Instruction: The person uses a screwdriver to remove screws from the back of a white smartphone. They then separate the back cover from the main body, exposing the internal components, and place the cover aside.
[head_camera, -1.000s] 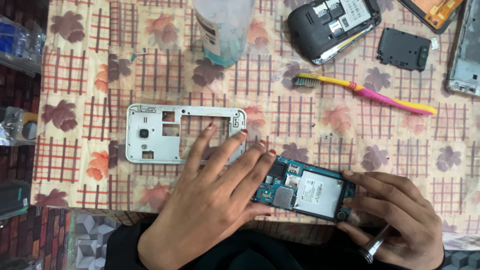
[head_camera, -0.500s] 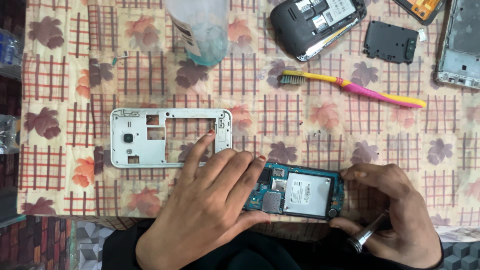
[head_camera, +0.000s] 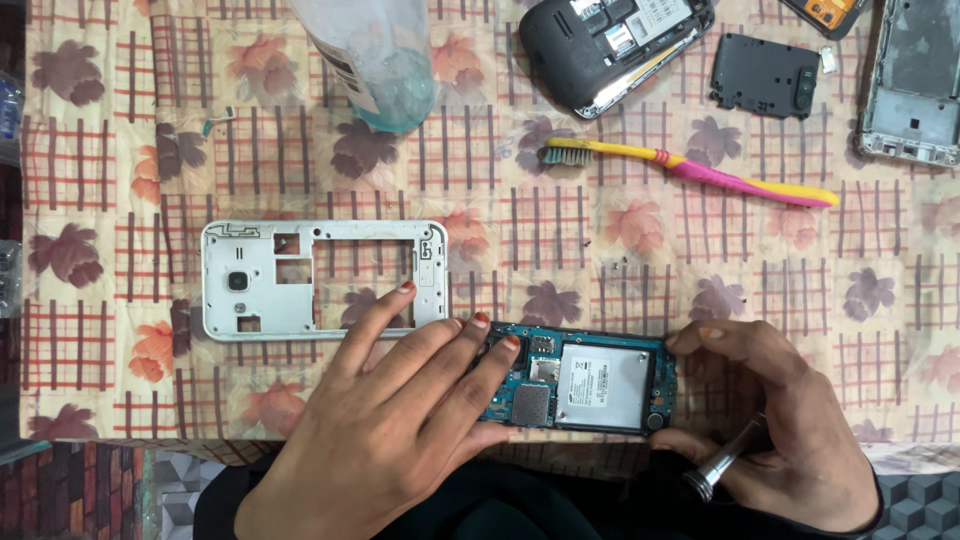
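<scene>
The opened phone (head_camera: 580, 385) lies flat near the front edge of the table, on the flowered tablecloth (head_camera: 620, 250). Its blue circuit board and the white label on the metal cover are visible. The left hand (head_camera: 390, 430) rests on the left end of the phone, with the fingers stretched out flat and slightly spread; the fingertips (head_camera: 510, 345) press on the board, and nothing is clamped inside this hand. One finger reaches over the lower edge of the white phone frame (head_camera: 320, 280), which lies just beside the phone, to the left and a little farther back. The right hand (head_camera: 770, 430) holds the right end of the phone between the thumb below and the fingers above. In the same hand, a small metal tool handle (head_camera: 725, 462) is kept between the curled fingers and the palm.

Farther back lie a yellow and pink toothbrush (head_camera: 700, 170), a clear plastic bottle (head_camera: 365, 55), a dark phone (head_camera: 610, 45) with its back open, a small black plastic cover (head_camera: 765, 75) and a grey metal phone chassis (head_camera: 915, 85) at the right edge.
</scene>
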